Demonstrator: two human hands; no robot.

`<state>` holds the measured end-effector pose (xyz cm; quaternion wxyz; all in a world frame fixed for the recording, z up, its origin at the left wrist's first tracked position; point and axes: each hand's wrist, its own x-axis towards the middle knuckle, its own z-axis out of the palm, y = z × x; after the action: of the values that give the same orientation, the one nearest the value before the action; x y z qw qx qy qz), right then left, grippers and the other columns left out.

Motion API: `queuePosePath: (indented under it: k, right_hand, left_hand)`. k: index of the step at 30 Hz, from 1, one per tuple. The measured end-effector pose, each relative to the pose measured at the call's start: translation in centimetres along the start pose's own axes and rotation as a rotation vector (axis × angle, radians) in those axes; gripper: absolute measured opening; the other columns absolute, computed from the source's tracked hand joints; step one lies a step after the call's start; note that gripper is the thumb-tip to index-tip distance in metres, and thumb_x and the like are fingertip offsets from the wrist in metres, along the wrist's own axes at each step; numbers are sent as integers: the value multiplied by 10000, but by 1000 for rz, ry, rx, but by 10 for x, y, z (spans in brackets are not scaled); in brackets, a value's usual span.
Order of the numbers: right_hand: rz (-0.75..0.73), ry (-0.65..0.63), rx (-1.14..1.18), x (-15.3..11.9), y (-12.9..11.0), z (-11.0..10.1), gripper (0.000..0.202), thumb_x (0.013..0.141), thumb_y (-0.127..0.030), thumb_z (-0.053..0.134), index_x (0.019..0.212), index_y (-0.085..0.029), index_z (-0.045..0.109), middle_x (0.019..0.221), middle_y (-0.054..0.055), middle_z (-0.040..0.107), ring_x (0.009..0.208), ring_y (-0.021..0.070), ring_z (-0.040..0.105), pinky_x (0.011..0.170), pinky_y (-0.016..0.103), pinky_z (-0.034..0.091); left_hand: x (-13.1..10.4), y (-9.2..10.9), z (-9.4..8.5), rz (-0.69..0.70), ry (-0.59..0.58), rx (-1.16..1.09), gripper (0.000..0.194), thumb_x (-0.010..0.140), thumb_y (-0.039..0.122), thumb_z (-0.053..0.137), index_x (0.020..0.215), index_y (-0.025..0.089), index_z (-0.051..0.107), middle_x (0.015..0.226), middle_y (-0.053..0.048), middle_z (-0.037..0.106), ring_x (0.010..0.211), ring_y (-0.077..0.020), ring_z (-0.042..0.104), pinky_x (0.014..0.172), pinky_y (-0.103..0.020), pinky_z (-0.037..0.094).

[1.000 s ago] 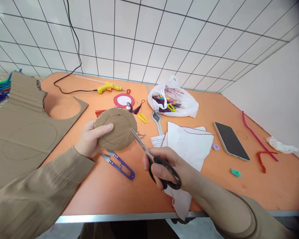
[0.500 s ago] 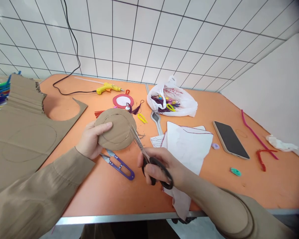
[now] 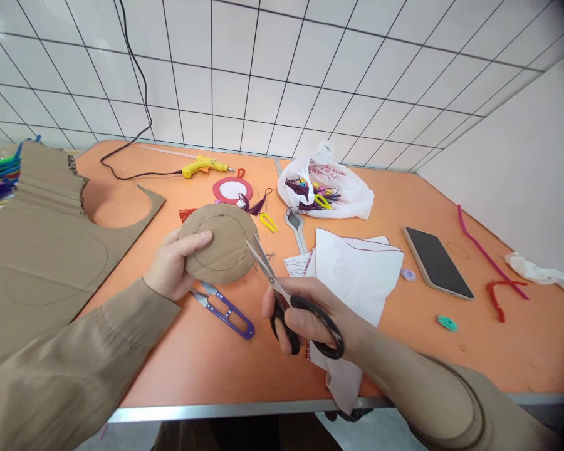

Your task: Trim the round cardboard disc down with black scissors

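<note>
Left hand (image 3: 172, 266): closed on the cardboard disc, its thumb pressed on the upper face and its other fingers mostly hidden behind.
Right hand (image 3: 308, 319): curled around the scissors, digits in the black handle loops, partly spread.
Cardboard disc (image 3: 219, 254): held above the bench (image 3: 192, 376), left of its middle, between the back edge and the metal-trimmed front edge; a drawn ring runs inside its rim.
Scissors (image 3: 273, 282): blades parted at the disc's right side, one tip over its face near the ring; whether they bite into the card cannot be told.
Steady work: short, controlled closures would probably suit corrugated card, with the left hand turning the disc rather than the right wrist twisting. A firm pinch away from the blades should limit bending and protect the thumb; forcing thick card could crush its edge.
Purple snips (image 3: 228, 313): lying on the bench just below the disc, near the left hand.
White cloth (image 3: 357, 269): beyond the right hand, partly hanging over the front edge.
Difference: against the frame just before, the handle loops sit farther apart and the blades look wider; the disc's place is nearly the same.
</note>
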<state>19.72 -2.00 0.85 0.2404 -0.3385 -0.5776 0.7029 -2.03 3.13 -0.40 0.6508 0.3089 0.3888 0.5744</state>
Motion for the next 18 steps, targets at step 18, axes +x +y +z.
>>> queuePosePath:
  k: [18]
  right_hand:
    - [32,5,-49,-1,-4,-1,565,731,-695,633,836,-144,567,551,15,582,467,116,512,404,197,341]
  left_hand:
    - [1,1,-2,8,-19,15,265,676,197,738,929,122,757,968,-113,757,944,-295,693,762,-342,587]
